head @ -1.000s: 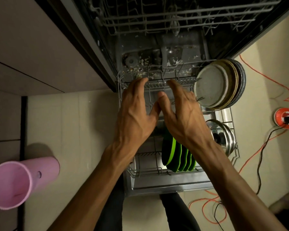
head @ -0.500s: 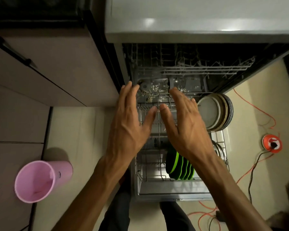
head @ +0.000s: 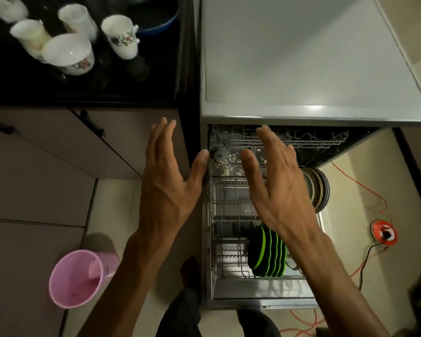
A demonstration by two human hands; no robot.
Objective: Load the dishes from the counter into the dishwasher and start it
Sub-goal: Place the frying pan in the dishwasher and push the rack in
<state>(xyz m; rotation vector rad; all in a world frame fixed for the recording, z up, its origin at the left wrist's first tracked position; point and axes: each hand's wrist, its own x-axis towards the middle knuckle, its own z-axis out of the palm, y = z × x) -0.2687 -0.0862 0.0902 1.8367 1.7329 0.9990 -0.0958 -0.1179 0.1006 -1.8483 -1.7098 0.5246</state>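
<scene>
The dishwasher (head: 301,69) stands open with its lower rack (head: 229,203) pulled out. Several green plates (head: 265,251) stand upright at the rack's near end, and a stack of grey and dark plates (head: 320,188) stands at its right side. My left hand (head: 168,181) hovers with straight fingers over the rack's left edge, holding nothing. Over the rack's middle my right hand (head: 277,186) is likewise spread and empty. On the black counter (head: 107,88) at the upper left stand several white cups (head: 68,53), one with a floral print (head: 120,36), and a blue pan (head: 156,18).
A pink plastic bin (head: 75,278) stands on the tiled floor at the lower left. Orange and black cables (head: 360,198) run across the floor on the right to a red round socket (head: 384,232). Brown cabinet fronts (head: 46,154) lie to the left of the dishwasher.
The view has tilted up, bringing the counter with the cups and the dishwasher's top into sight. Both hands have risen off the lower rack and spread apart, still empty.
</scene>
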